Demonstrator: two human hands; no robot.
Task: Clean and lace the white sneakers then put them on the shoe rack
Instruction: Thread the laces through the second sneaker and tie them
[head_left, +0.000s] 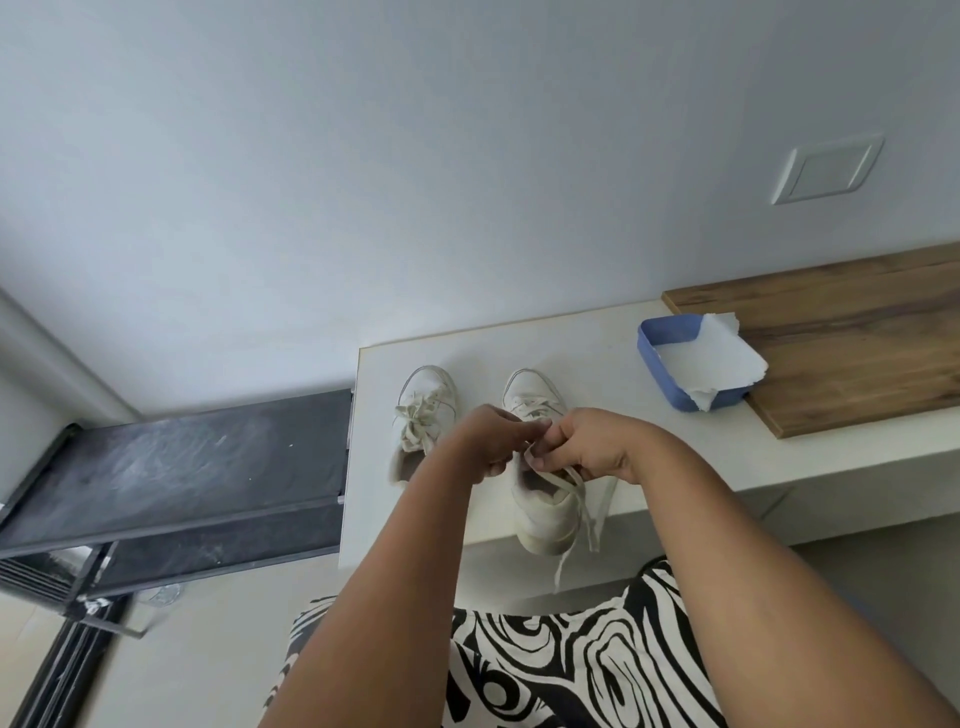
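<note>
Two white sneakers stand side by side on a white counter (597, 332), toes toward the wall. The left sneaker (423, 410) has its lace tied in a bow. The right sneaker (545, 512) overhangs the counter's front edge with its heel. Over its tongue, my left hand (488, 441) and my right hand (589, 441) meet, and each pinches a part of its cream lace (584, 512). Loose lace ends hang down past the counter edge. My hands hide the middle of that sneaker.
A blue tray (655, 347) lined with white paper sits at the right on the counter, partly on a wooden board (852, 343). A dusty black shoe rack (171, 467) stands to the left, lower than the counter. A black-and-white patterned garment fills the bottom.
</note>
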